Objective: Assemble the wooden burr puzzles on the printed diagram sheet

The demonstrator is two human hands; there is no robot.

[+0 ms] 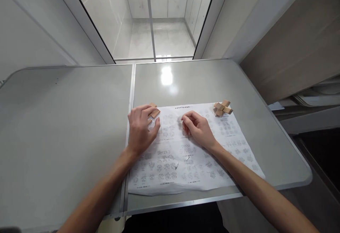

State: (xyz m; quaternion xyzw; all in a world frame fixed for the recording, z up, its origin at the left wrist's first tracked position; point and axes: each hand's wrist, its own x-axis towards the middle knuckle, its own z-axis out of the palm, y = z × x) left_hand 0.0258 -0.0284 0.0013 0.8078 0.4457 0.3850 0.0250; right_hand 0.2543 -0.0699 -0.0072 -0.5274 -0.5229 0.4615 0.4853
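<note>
A white instruction sheet [191,155] printed with many small diagrams lies on the grey table [66,119]. My left hand [142,128] rests on the sheet's upper left part, fingers curled over a wooden puzzle piece [154,111] that sticks out past the fingertips. My right hand [198,128] lies on the middle of the sheet with fingers curled in; nothing shows in it. An assembled wooden cross-shaped puzzle [223,108] sits at the sheet's upper right corner, apart from both hands.
The table has a seam [130,119] running front to back just left of the sheet. Its rounded right edge [292,148] drops off toward shelving. A glass wall [156,20] stands behind the table.
</note>
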